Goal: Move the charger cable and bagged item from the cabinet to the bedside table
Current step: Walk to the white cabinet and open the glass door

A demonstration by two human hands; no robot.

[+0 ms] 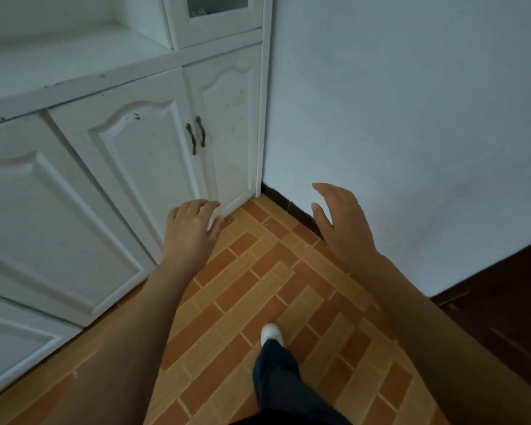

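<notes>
A white cabinet (135,154) fills the left side, its lower doors closed, with two dark handles (196,134) side by side. My left hand (190,228) hangs in front of the cabinet's bottom right corner, fingers curled around a small white object (213,217) that peeks out under the fingertips; I cannot tell what it is. My right hand (341,222) is spread near the wall's dark skirting and holds nothing. No cable or bag shows clearly anywhere.
A white wall (411,118) stands to the right of the cabinet. Orange brick-pattern floor tiles (258,286) lie below. A dark red-brown piece of furniture (503,317) sits at the lower right. My leg and white shoe (270,332) step forward on the tiles.
</notes>
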